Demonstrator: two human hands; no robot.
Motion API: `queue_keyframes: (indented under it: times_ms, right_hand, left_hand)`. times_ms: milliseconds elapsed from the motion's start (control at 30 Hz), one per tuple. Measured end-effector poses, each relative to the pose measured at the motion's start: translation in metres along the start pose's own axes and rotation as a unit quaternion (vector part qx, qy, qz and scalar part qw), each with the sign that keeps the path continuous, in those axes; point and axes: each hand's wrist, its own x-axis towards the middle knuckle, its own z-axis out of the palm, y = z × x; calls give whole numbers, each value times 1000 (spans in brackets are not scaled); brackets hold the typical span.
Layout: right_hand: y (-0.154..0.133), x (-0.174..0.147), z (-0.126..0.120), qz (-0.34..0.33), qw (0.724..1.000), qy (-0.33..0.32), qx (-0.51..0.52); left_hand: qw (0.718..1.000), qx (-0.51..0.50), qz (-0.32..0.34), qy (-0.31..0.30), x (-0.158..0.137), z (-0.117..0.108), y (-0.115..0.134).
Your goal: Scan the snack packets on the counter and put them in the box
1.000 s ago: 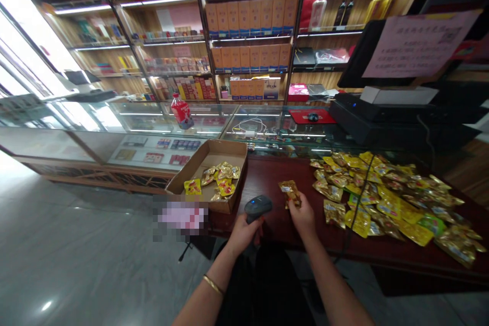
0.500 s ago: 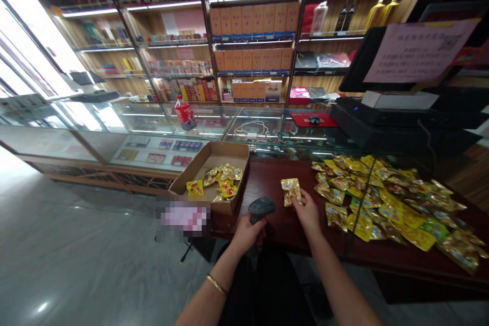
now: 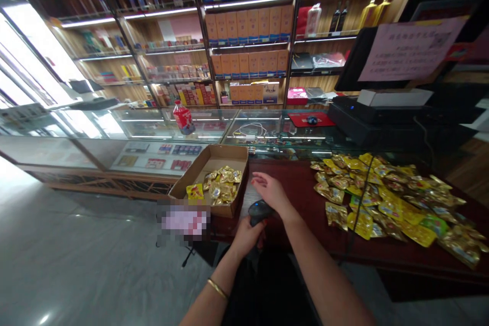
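My left hand point(image 3: 247, 234) is wrapped round the handle of a dark barcode scanner point(image 3: 260, 208), low over the front of the dark red table point(image 3: 294, 244). My right hand point(image 3: 270, 192) hovers just right of a shallow cardboard box point(image 3: 229, 154), its fingers apart, loosely curled and holding nothing. Inside the box lie several gold foil snack packets point(image 3: 223, 191) and a yellow packet point(image 3: 195, 192) at the left. A big heap of gold and yellow packets point(image 3: 389, 204) spreads over the table's right side.
Behind the table runs a glass display counter point(image 3: 153, 127) with a red-labelled bottle point(image 3: 183, 117) on it. At right stand a monitor with a pink paper sign point(image 3: 410, 51) and a mouse point(image 3: 312, 120) on a red mat. A thin dark cord point(image 3: 362, 196) crosses the heap.
My right hand has moved left from the table to the box's right side and let go of its gold snack packet. The box now shows more gold packets. My left hand still holds the scanner.
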Motion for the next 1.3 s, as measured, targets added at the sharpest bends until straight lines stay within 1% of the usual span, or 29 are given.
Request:
queue_keyframes:
  times_ms: [33, 67, 100, 133, 167, 233, 267, 300, 333, 367, 433, 500, 533, 567, 600, 633, 700, 733, 767, 833, 900, 967, 1100, 1300]
  right_hand:
    - [7, -12, -20, 5, 998, 35, -56]
    - [15, -25, -42, 16, 989, 76, -127]
    - [24, -39, -66, 30, 968, 123, -218]
    - [32, -54, -89, 51, 932, 168, -318]
    - [40, -68, -110, 77, 888, 204, -405]
    - [54, -92, -144, 140, 799, 255, -526]
    - [61, -102, -155, 166, 765, 264, -564]
    - [68, -110, -162, 185, 740, 263, -591]
    - [74, -116, -166, 196, 724, 254, -611]
    - [79, -120, -167, 199, 715, 241, -626]
    - [88, -125, -162, 192, 708, 227, -640]
    - [92, -125, -153, 169, 713, 237, -638]
    - [93, -124, -148, 148, 722, 244, -630]
    - [93, -121, -144, 122, 740, 247, -613]
    - [92, -117, -139, 98, 767, 245, -586]
    - [90, -112, -133, 83, 799, 238, -546]
    - [88, -99, -120, 85, 863, 221, -445]
    - [88, -91, -112, 95, 890, 216, -391]
    - [89, -84, -103, 104, 911, 215, -337]
    - [93, -72, -86, 110, 937, 226, -241]
    - [101, -66, -72, 104, 951, 235, -171]
    - [110, -66, -65, 89, 959, 231, -142]
    - [118, -74, -64, 50, 970, 194, -141]
    - [116, -74, -66, 75, 968, 189, -146]
  left_hand:
    - [1000, -1, 1, 1, 0, 0, 0]
    - [1000, -3, 2, 1, -1, 0, 1]
    - [1000, -6, 3, -1, -1, 0, 2]
    - [1000, -8, 3, -4, -2, 0, 3]
    - [1000, -9, 3, -8, -2, 0, 4]
    - [1000, -11, 2, -12, -2, 0, 6]
    - [1000, -11, 1, -13, -3, 0, 7]
    - [1000, -10, 1, -13, -3, 0, 7]
    - [1000, -10, 1, -12, -3, 1, 8]
    - [1000, -9, 1, -10, -3, 1, 8]
    - [1000, -7, 2, -8, -4, 1, 8]
    - [1000, -8, 4, -7, -5, 1, 7]
    - [1000, -9, 4, -6, -5, 1, 7]
    - [1000, -11, 5, -4, -5, 0, 6]
    - [1000, -13, 5, -3, -5, 0, 6]
    - [1000, -14, 4, -3, -5, 0, 5]
    - [1000, -13, 3, -3, -4, 1, 5]
    - [1000, -14, 2, -3, -4, 1, 4]
    - [1000, -15, 1, -1, -4, 1, 4]
    - [1000, -16, -2, 4, -3, 1, 4]
    - [1000, -16, -4, 6, -4, 1, 4]
    - [1000, -13, 0, 4, -5, 1, 5]
    - [1000, -12, 8, 3, -6, 0, 6]
    - [1000, -21, 9, 5, -6, 0, 6]
